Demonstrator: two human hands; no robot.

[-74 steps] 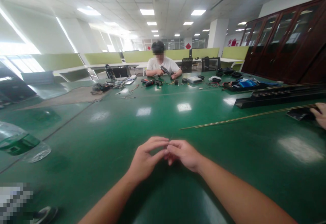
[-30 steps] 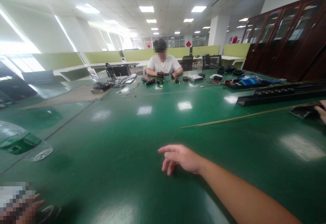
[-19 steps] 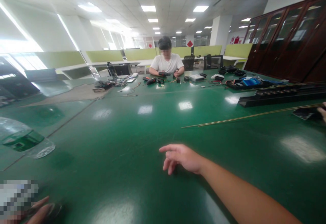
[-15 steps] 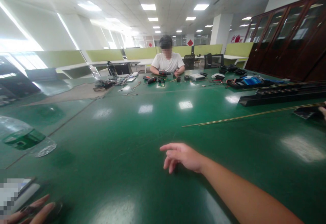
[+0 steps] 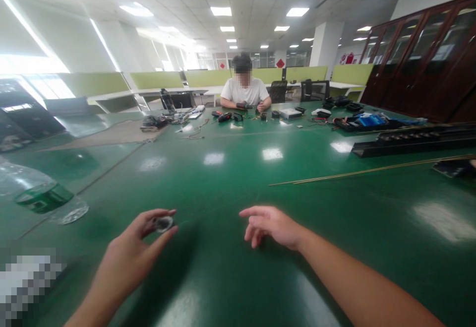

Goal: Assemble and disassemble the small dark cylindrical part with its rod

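Observation:
Between the thumb and fingers of my left hand [image 5: 136,247] is a small round grey ring-like object [image 5: 163,224], held above the green table [image 5: 223,188]. What exactly it is cannot be made out. To its right, my right hand [image 5: 269,225] hovers over the table with loosely spread, slightly curled fingers and holds nothing. A gap separates the two hands.
A clear bottle with a green label [image 5: 46,198] lies at the left, above a pixelated flat object [image 5: 26,282]. Thin brass rods [image 5: 357,172] and black rails [image 5: 405,141] are at the right. Across the table sits a person [image 5: 244,89] among tools and parts.
My left hand has come up from the lower left corner toward the middle, with the round object in its grip. My right hand has hardly moved. The view has shifted slightly.

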